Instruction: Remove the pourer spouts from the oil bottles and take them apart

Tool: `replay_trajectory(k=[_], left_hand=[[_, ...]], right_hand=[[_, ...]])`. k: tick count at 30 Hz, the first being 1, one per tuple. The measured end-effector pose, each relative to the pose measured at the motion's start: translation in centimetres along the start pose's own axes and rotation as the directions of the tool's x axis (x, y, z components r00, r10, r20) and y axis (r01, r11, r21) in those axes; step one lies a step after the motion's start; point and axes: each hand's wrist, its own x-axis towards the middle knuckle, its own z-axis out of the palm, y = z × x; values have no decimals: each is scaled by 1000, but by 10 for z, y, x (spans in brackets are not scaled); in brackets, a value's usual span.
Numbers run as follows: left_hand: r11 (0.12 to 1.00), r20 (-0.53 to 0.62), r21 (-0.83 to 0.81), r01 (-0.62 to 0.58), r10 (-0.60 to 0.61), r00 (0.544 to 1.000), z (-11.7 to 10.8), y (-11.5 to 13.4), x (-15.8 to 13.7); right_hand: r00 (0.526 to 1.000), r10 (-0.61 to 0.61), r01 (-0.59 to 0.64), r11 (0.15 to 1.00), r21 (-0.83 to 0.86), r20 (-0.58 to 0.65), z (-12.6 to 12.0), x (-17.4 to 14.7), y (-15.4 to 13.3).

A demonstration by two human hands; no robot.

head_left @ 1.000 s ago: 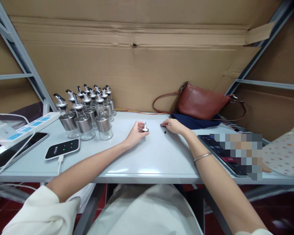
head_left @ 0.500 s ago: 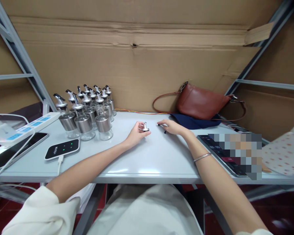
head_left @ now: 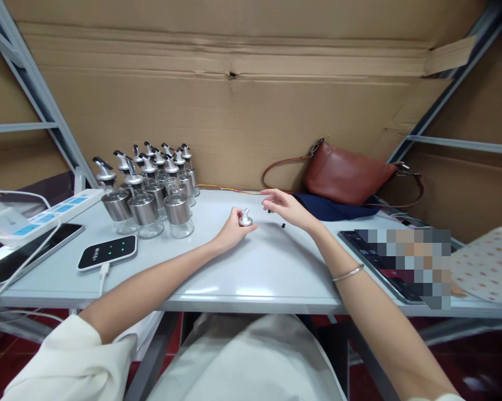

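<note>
- The left hand (head_left: 230,229) holds a metal spout (head_left: 245,218) near the middle of the table (head_left: 251,273), thumb and fingers closed around its base; the grip seems chosen to keep its narrow top exposed and facing the other hand.
- The right hand (head_left: 290,209) is spread fairly wide, fingers reaching left above the table; no object shows firmly pinched in it.
- One black piece (head_left: 283,225) lies just near of the right hand, and a second black piece (head_left: 269,211) shows just below its fingers; whether that one is touched cannot be told. Both sit between the hands' working sides, probably for easy reach.
- Glass bottles (head_left: 143,210) with steel bands stand upright in a close group at far left, likely gathered there to leave the middle free for handwork. Most carry spouts with black levers; no such lever shows on the held one.
- A white device (head_left: 108,252) lies near left, a cable plugged into its near edge, perhaps for power.
- At far right, a brown bag (head_left: 346,175) rests on dark blue cloth (head_left: 330,209), seemingly set aside from the hands.
</note>
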Motion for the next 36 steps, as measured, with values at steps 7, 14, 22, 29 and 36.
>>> replay_trajectory(k=[7,14,22,29,36], left_hand=[[998,45,52,-44,42,998,1,-6,4],[909,121,281,-309,285,951,-11,6,1],[49,490,786,-616,559,669,-24,18,5],[22,480,795,-607,588,651,-23,23,2],[372,383,777,-507,361,851,-38,40,13]], right_hand=[[980,-37,3,985,173,193,20,-3,-29],[967,111,-163,962,221,230,6,-5,-23],[761,90,-485,737,471,642,4,-16,-30],[636,-23,-637,548,542,771,8,-16,-29],[765,9,-522,595,611,644,23,-13,-38]])
